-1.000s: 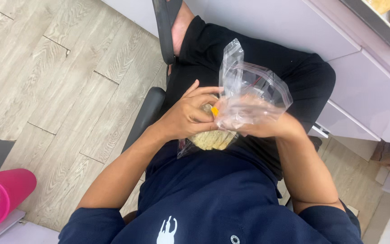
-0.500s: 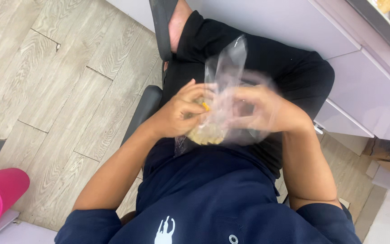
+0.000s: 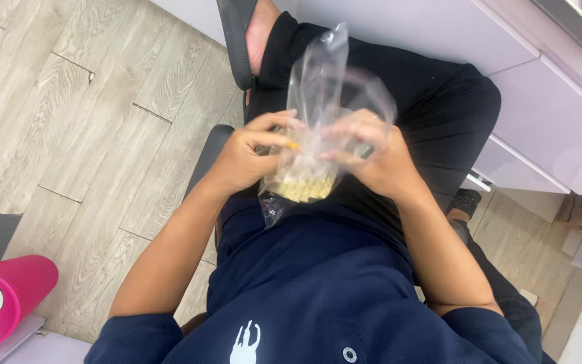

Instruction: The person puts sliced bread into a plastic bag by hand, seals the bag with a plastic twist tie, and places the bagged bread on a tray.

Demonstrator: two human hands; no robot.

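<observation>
I sit on a chair and hold a clear plastic bag [image 3: 318,87] over my lap with both hands. Small pale yellow pieces [image 3: 302,187] lie in the bottom of the bag. My left hand [image 3: 247,158] grips the bag's left side, with a small yellow piece pinched at its fingertips. My right hand [image 3: 375,158] holds the bag's right side, fingers pressed against the plastic. The open top of the bag stands up above my hands.
White cabinet fronts with drawers [image 3: 547,114] run along the right. A pink and white container [image 3: 1,303] sits at the lower left. Wood-look flooring [image 3: 82,121] spreads to the left. My crossed leg and a dark sandal [image 3: 237,40] are at the top.
The bag has been turned upright between my hands, and its top now stands taller. My hands shifted slightly upward and closer together on the bag.
</observation>
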